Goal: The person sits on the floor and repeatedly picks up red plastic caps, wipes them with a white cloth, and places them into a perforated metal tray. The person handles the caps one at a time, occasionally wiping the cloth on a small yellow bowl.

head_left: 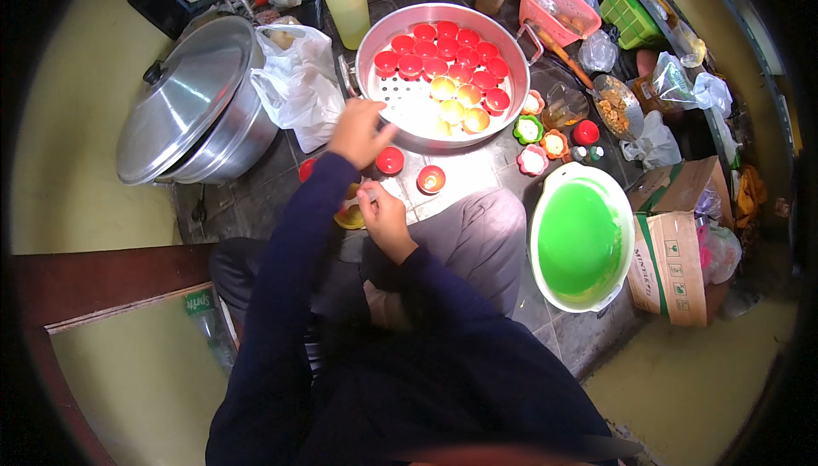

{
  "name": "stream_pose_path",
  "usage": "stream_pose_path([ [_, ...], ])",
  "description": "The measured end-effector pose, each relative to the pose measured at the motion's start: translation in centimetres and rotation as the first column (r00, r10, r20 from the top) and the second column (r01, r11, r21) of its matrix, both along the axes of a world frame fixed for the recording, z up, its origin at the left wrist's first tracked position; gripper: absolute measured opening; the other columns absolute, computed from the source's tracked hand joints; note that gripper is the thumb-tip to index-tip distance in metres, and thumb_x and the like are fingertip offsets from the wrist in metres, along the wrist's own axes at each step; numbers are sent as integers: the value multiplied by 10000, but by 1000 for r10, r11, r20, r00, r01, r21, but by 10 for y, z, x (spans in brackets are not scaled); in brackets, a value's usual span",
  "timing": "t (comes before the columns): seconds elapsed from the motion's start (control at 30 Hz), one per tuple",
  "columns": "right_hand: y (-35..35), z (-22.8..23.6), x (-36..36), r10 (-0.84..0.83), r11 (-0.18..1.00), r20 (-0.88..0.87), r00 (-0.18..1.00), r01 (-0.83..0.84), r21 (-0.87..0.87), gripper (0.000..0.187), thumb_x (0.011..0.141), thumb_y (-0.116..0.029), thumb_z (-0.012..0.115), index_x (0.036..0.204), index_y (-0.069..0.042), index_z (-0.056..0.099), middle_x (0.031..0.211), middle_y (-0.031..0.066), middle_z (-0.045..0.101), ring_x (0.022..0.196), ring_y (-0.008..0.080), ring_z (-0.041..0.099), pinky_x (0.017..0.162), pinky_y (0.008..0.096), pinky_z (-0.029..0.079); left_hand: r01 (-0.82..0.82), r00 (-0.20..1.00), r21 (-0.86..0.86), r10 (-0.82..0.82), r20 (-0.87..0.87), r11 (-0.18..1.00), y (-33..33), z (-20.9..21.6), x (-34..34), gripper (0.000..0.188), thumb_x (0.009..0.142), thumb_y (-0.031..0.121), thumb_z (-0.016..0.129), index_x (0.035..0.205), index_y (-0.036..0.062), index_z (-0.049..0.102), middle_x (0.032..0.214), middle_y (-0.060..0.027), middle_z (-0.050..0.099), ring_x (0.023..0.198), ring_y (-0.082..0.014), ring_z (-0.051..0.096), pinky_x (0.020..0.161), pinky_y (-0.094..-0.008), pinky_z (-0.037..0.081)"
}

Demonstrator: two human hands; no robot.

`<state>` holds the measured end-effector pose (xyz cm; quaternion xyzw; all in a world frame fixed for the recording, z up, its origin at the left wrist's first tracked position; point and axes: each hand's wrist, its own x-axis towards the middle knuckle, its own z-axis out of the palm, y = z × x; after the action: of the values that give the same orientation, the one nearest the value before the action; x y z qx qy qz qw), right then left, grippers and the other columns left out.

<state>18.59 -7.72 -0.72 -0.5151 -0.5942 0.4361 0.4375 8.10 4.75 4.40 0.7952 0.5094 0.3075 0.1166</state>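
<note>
My left hand (361, 133) reaches over the near left rim of a round metal steamer pan (409, 135). Its thumb and fingers are apart, with nothing visible between them. Many small red cups (411, 66) stand on the pan's perforated base, some glaring yellow in bright light. Closer to my lap, my right hand (386, 219) is closed in a pinch above a yellowish cup (348, 216); what it pinches is too small to make out. On the floor between me and the pan are two red cups (389, 160) (431, 179), and another red cup (308, 169) is partly covered by my left sleeve.
A basin of green liquid (579, 240) stands right, beside an open cardboard box (673, 253). At left are a large lidded pot (200, 100) and a white plastic bag (298, 83). Flower-shaped cups (532, 159) lie right of the pan; a tall yellow-green container (345, 10) stands behind.
</note>
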Motion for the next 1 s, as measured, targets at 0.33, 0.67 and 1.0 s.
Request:
stream_pose_path([
  [0.33, 0, 17, -4, -510, 798, -851, 125, -301, -523, 432, 1005, -356, 318, 1165, -34, 556, 1105, 77, 612, 1054, 213, 564, 948, 346, 446, -58, 823, -311, -132, -553, 949, 92, -73, 116, 499, 679, 303, 725, 1090, 49, 601, 1041, -171, 617, 1020, -319, 570, 872, -390, 462],
  [0.67, 8, -6, -7, -48, 982, -524, 851, -55, -180, 306, 939, -279, 500, 1113, -35, 562, 961, 155, 639, 872, 297, 621, 761, 395, 491, -13, 981, -444, -74, -178, 896, 76, -24, 89, 623, 594, 352, 745, 1112, 51, 573, 1046, -213, 600, 1037, -346, 563, 887, -386, 464],
  [1.0, 4, 7, -3, -94, 973, -36, 995, 99, 210, 113, 891, -159, 616, 929, -52, 616, 536, 112, 505, 451, 186, 513, 463, 320, 398, 77, 936, -303, 36, 351, 950, -57, 49, -57, 553, 709, 279, 772, 1135, 29, 521, 1067, -151, 612, 995, -248, 615, 867, -338, 475],
])
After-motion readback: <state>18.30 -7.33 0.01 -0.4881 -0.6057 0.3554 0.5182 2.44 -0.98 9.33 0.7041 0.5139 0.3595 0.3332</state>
